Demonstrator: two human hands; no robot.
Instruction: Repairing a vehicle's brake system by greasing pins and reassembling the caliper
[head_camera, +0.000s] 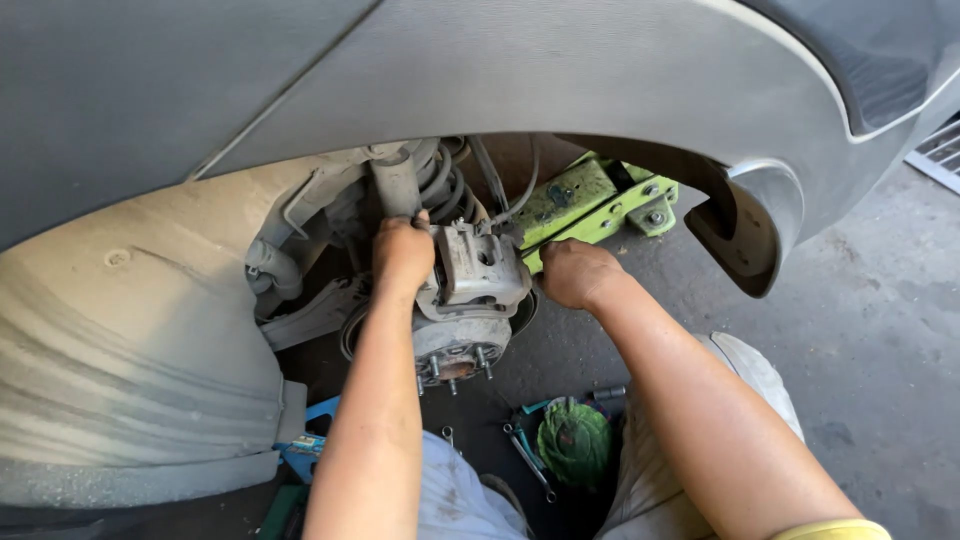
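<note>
Grey concrete floor (880, 330), stained, fills right side and bottom of frame; dusty grey car body (560, 80) spans the top, wheel off, arch open at centre. Brake caliper (480, 265) sits at frame centre, just above wheel hub (455, 350) with bare studs. Left hand (402, 255) pressed against caliper's left side, fingers curled round its edge, gripping. Right hand (575, 272) just right of caliper, closed into a fist, fingertips hidden behind it; cannot tell whether actually gripping caliper. Shock absorber (397, 180) and coil spring (445, 185) directly above left hand. Lime-green floor jack (590, 205) up-right of caliper, under the body. Lower centre, between the knees: green rag (575, 440), wrenches (528, 460) on the floor. Blue tool (305, 445) at lower left, by the arch liner.
</note>
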